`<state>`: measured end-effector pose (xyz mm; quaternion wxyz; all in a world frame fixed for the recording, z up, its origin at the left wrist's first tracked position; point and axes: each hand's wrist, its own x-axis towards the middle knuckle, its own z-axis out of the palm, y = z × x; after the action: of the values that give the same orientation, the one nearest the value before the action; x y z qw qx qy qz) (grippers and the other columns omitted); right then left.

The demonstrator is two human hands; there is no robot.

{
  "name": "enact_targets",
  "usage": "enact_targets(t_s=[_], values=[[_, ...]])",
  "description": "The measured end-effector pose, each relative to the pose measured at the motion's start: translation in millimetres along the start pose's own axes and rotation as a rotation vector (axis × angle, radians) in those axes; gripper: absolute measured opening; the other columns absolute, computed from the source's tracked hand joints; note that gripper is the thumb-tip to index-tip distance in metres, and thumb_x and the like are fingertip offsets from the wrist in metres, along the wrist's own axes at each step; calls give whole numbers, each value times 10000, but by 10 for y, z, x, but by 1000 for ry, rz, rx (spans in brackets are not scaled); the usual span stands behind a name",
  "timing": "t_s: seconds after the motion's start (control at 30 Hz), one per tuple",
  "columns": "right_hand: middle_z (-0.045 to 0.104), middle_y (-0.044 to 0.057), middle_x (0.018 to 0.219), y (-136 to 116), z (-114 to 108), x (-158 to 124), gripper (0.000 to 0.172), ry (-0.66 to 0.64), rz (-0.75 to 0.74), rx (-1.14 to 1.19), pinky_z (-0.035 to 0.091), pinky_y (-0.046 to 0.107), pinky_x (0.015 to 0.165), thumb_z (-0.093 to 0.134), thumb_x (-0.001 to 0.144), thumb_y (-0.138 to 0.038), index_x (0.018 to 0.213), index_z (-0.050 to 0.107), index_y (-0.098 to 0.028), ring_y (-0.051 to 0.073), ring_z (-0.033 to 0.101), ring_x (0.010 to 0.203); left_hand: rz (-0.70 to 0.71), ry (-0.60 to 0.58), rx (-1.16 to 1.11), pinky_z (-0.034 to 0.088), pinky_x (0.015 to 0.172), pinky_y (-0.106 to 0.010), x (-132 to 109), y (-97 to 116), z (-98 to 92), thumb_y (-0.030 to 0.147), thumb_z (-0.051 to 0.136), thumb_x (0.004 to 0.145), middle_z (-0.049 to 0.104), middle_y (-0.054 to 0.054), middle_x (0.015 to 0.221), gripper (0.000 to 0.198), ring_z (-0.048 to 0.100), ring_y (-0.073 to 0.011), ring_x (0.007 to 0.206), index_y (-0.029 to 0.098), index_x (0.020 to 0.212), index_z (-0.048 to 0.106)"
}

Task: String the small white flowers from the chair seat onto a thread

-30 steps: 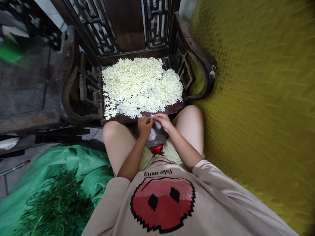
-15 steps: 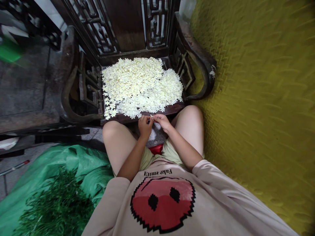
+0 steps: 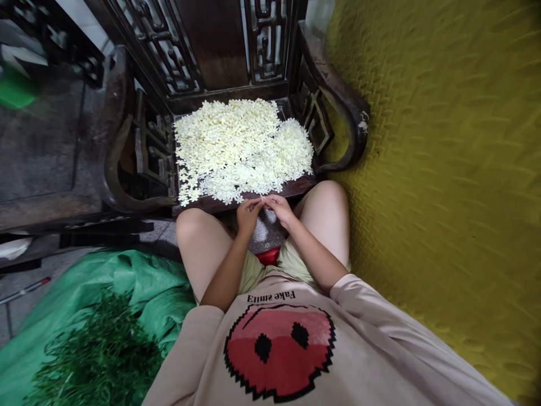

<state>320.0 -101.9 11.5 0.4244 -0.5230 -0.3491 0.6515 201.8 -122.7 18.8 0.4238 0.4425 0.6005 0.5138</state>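
Note:
My left hand (image 3: 248, 215) and my right hand (image 3: 279, 208) meet fingertip to fingertip just off the front edge of a dark wooden chair seat (image 3: 296, 188). Between the pinched fingers shows a tiny white bit, which looks like a small white flower (image 3: 262, 198); its detail is too small to make out. Both hands are closed in a pinch. Right beyond them, a wide heap of white and pale yellow flowers (image 3: 236, 138) covers most of the seat. A few flowers lie loosely at its near left corner.
Curved wooden armrests (image 3: 359, 127) flank the seat, with a carved backrest (image 3: 224, 45) behind. A yellow textured surface (image 3: 443, 169) rises on the right. At lower left, green leafy stems (image 3: 101, 355) lie on a green sheet (image 3: 127, 265). Another dark wooden seat (image 3: 38, 141) stands left.
My left fingers have straightened from a curl, and its fingertips have come up against the right ones. My right hand has barely moved. The flower heap looks the same.

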Motion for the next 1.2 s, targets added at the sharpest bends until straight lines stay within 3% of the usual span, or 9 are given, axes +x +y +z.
enact_targets(t_s=[0.13,0.23,0.57,0.8,0.97,1.1,1.2], values=[[601,-5,627,-19,0,-22,357,1,3,1,374,243,598,710,564,-506,684,642,-176,101,485,578,-185,-36,-223,411,726,-281,16,5,9,333,743,590,644,-13,699,222,547,-127,682,176,746,720],[600,-8,618,-20,-1,-26,345,-3,-3,21,367,240,596,720,562,-491,676,648,-174,97,481,573,-289,-43,-324,419,787,-304,30,15,8,345,776,524,682,-27,747,267,582,-148,742,174,721,718],[573,-22,569,-32,4,-23,337,-13,-4,21,356,238,585,725,562,-480,664,646,-169,90,471,553,-487,-51,-491,405,606,-245,74,-25,6,325,806,451,631,-1,579,272,540,-106,594,159,635,694],[575,-19,581,-25,-1,-17,335,-12,-3,-8,367,242,595,709,578,-487,667,643,-171,96,477,560,-480,-109,-456,283,479,-223,98,-113,-4,355,771,536,485,49,462,272,371,-47,444,147,678,668],[582,-12,590,-15,1,-15,354,-6,14,-4,368,244,595,711,562,-500,668,644,-169,101,479,567,-445,-104,-409,259,459,-219,100,-130,-2,399,752,561,461,54,464,299,334,-39,433,140,669,648],[575,-11,586,-23,8,-24,359,4,13,-18,366,246,596,705,564,-507,670,643,-169,103,477,564,-397,-49,-340,330,510,-220,76,-97,11,444,748,546,500,40,482,336,416,-62,480,146,670,656],[566,-14,572,-17,13,-21,357,20,5,-28,362,249,592,702,565,-510,660,642,-171,103,471,556,-267,2,-216,400,628,-251,49,-77,15,441,719,590,603,-3,619,313,525,-115,630,154,704,671]])
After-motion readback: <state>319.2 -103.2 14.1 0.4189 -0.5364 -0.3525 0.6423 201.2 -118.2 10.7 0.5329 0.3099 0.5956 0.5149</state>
